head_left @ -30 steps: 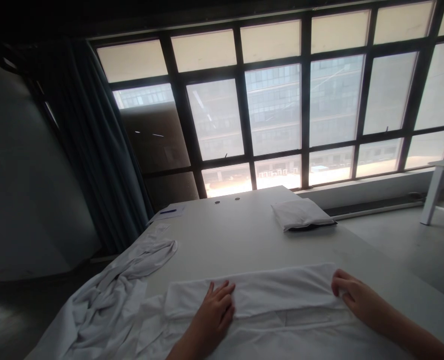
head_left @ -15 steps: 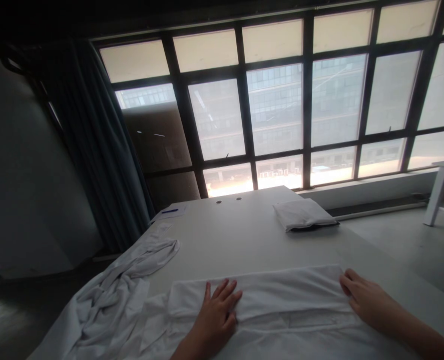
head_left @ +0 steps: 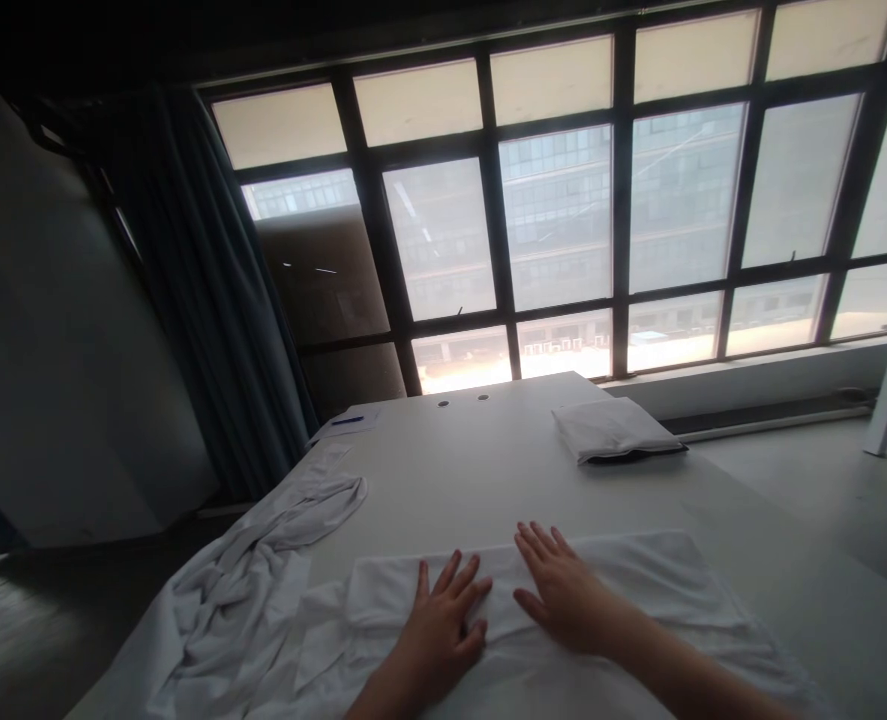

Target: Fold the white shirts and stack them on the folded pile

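The folded white fabric (head_left: 638, 562) lies at six o'clock on the smooth white surface (head_left: 450, 470); the left hand (head_left: 447, 615) and right hand (head_left: 563, 595) lie flat over it, fingers extended and released.

We note both hands bare, palms down, backs showing, neither closed in a grip. Left hand (head_left: 444, 625): fingers fanned and directed to the far side, thumb out to the right; left forearm (head_left: 384, 692) rises from the near edge. Right hand (head_left: 563, 592): fingers closer together, pointing far and slightly left, thumb out toward the left hand; right forearm (head_left: 675, 665) slants in from the near right, more of it visible. We record the hands near each other but not touching, right fingertips slightly farther out.
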Tool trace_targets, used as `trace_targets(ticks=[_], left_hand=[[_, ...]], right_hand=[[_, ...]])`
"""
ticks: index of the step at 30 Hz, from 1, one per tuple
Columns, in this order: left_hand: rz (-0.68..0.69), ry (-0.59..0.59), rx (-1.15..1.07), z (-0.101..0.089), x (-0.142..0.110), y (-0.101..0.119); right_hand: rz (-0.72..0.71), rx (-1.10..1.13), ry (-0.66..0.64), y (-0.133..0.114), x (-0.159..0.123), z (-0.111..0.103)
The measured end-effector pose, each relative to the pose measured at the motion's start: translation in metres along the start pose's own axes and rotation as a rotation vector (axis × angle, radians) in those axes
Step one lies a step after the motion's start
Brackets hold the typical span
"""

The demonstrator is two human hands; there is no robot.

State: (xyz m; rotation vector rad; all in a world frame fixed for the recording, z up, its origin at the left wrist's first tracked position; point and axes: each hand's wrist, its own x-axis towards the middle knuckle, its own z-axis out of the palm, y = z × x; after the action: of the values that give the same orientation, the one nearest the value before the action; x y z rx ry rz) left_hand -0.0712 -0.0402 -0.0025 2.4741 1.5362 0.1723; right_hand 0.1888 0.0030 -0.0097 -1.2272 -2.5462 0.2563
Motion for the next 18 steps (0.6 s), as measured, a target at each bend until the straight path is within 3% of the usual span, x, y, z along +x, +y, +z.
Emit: trace_targets(ticks=[2,5,10,18], left_hand=[[-0.014,-0.012,0.01,0.0,0.001,0.0],[-0.05,-0.029,0.028,0.001,0.001,0.001],[-0.094,-0.046,0.036,0.0,-0.001,0.001],[-0.255,-0.073,0.105,-0.003,-0.009,-0.012]], right_hand=[[0.037,0.05,-0.068,-0.01,0.012,0.011],[0.08,0.069,-0.105,0.006,0.01,0.023],[0.159,-0.042,-0.035,0.073,-0.029,0.028],[0.45,-0.209,-0.014,0.162,-0.091,0.007]])
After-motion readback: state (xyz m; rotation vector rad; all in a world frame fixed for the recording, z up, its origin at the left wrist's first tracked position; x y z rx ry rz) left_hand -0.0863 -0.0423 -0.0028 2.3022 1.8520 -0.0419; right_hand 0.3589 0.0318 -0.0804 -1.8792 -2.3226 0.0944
